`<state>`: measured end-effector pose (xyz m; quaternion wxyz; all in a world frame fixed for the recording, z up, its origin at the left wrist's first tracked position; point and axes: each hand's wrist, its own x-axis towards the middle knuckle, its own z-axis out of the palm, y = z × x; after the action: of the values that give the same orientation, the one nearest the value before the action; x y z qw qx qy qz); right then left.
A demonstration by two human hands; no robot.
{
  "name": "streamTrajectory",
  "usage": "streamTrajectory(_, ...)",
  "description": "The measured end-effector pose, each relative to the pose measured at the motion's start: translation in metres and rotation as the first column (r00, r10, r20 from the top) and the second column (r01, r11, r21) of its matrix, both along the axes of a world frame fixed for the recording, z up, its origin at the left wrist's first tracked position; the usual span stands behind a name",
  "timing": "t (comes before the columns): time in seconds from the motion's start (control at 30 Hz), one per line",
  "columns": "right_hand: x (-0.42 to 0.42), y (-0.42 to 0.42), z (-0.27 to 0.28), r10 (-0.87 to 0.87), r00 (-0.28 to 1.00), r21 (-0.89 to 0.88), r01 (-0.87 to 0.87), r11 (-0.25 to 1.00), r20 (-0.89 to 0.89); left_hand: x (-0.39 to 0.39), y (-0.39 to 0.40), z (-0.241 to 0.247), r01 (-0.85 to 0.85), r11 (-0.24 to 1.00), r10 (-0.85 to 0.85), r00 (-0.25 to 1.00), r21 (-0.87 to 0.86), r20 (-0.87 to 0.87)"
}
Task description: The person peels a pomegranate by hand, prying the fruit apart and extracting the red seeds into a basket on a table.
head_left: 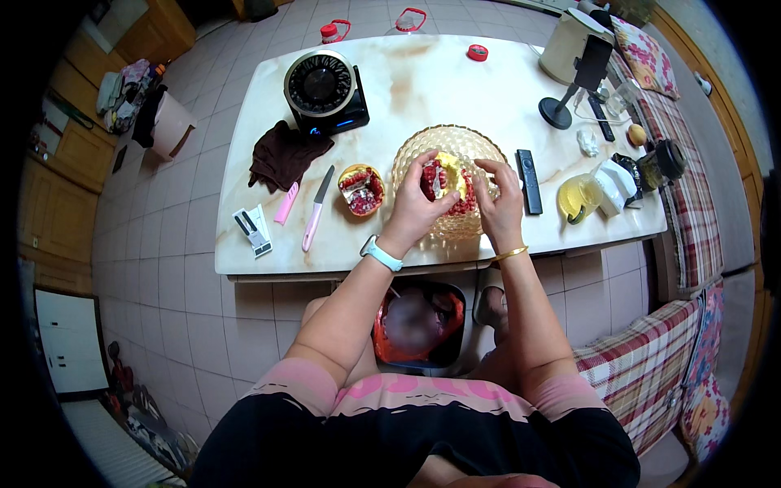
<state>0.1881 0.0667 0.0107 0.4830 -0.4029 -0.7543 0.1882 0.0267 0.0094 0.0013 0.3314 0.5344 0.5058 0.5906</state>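
Note:
My left hand (420,206) grips a piece of pomegranate (450,168) with red seeds and yellow pith showing. It is above an amber textured glass bowl (482,141). Loose red pomegranate seeds (462,206) show below the piece. Just right of the fruit, my right hand (503,204) has its thumb and fingers apart, with nothing visible between them. Another cut pomegranate piece (361,190) rests on the table left of the bowl, its seeded inside facing up. Beside it lies a knife with a pink handle (313,227), and a pink blade sheath (286,204) is farther left.
On the marble-patterned table (421,79) stand a black fan (326,91), a dark cloth (287,155) and a phone stand (555,113). A remote control (529,183) and a glass jug of yellow liquid (576,196) lie to the right. A lined bin (451,344) sits below the table edge.

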Motion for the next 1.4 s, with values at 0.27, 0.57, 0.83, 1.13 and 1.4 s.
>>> streamTrajectory(0.27, -0.007, 0.001, -0.021, 0.124, 0.923, -0.464, -0.295, 0.835, -0.364, 0.002, 0.003, -0.011, 0.150, 0.988, -0.145, 0.977, -0.022, 0.157)
streamTrajectory(0.57, -0.009, -0.003, -0.004, 0.025, 0.836, -0.476, -0.336, 0.813, -0.548, 0.009, 0.001, -0.006, 0.089, 0.993, -0.069, 0.974, -0.083, 0.217)
streamTrajectory(0.83, -0.003, -0.001, -0.004, -0.047, 0.761, -0.573, -0.445, 0.688, -0.648, 0.000, 0.005, -0.009, 0.203, 0.957, -0.106, 0.910, -0.207, 0.402)
streamTrajectory(1.13, 0.008, 0.010, -0.002, -0.059, 0.690, -0.604, -0.584, 0.543, -0.721, -0.003, 0.000, 0.004, 0.353, 0.906, -0.114, 0.735, -0.234, 0.668)
streamTrajectory(1.4, 0.009, 0.006, 0.011, -0.087, 0.751, -0.651, -0.501, 0.571, -0.654, -0.010, 0.001, 0.000, 0.439, 0.850, -0.108, 0.686, -0.292, 0.719)
